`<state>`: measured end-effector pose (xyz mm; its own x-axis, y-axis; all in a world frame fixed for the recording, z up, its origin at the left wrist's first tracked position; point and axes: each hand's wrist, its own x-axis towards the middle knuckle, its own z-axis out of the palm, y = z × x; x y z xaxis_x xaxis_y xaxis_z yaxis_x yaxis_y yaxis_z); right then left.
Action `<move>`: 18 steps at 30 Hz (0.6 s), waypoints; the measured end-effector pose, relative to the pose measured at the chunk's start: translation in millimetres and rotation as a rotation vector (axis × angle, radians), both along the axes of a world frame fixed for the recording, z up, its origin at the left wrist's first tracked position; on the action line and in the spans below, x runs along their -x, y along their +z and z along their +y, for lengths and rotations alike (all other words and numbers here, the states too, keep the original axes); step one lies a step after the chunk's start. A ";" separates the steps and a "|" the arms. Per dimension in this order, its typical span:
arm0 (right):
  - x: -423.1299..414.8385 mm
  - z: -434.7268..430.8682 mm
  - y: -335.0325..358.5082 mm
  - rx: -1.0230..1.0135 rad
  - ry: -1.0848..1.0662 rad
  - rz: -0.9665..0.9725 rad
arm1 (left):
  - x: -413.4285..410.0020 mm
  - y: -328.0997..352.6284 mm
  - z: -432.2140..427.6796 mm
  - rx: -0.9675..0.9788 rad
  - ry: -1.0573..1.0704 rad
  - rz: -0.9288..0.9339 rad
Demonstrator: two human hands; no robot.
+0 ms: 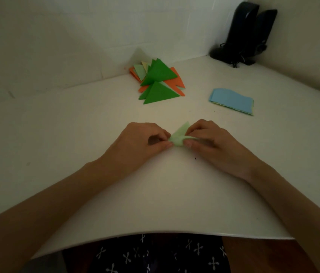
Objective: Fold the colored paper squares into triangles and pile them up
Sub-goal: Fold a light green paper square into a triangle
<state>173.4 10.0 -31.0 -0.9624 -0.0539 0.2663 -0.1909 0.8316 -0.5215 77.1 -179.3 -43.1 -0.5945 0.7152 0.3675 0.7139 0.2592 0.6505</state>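
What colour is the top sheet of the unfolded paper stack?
The top sheet is light blue, clearest in the head view.

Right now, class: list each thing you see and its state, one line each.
Light green paper: partly folded, pinched between both hands.
Left hand: pinching the paper's left end.
Right hand: pinching its right side.
Triangle pile: folded, loosely heaped, green on top.
Blue-topped stack of squares: flat, unfolded, untouched.
Black speakers: upright in the corner.
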 end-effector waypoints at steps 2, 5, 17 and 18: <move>4.7 -1.8 4.9 0.137 -0.073 -0.124 | -1.3 1.2 1.0 0.004 0.045 -0.025; 9.7 -7.1 5.3 0.160 -0.149 -0.143 | 0.2 1.8 3.4 0.046 0.093 -0.011; 10.6 -11.0 -9.9 -0.103 -0.335 0.008 | 1.9 -1.9 4.1 0.163 0.002 0.277; 9.6 -10.4 -10.1 -0.098 -0.318 0.013 | 2.3 -2.2 3.5 0.167 -0.020 0.317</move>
<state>163.8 -0.4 -41.1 -0.9318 0.2225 0.2867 0.0802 0.8968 -0.4352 74.8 -175.8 -45.3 -0.4551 0.7914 0.4082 0.8793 0.3272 0.3460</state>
